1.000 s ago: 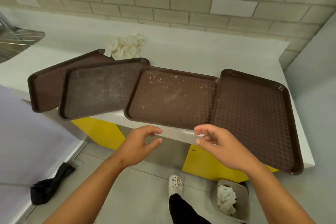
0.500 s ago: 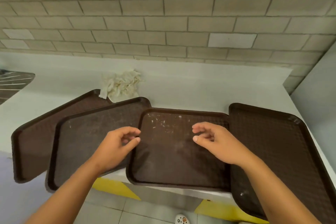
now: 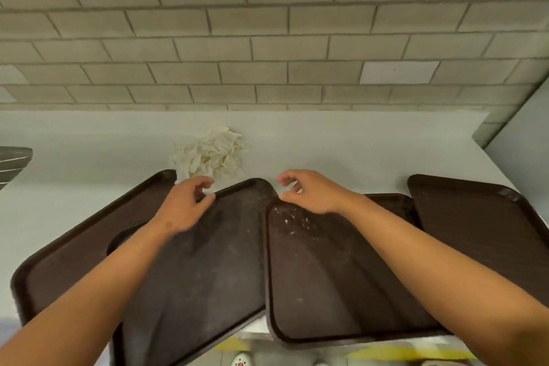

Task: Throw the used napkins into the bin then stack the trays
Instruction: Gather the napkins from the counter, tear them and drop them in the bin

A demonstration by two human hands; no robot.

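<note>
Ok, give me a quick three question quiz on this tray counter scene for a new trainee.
1. True or false: the crumpled napkins lie on a tray.
2. How many brown trays are on the counter?
3. Which hand is nearer the napkins? A: left hand. B: right hand.

Key:
1. False: they lie on the counter by the wall, behind the trays.
2. Four: far-left tray, second tray, crumb-speckled tray, far-right tray.
3. A.
</note>
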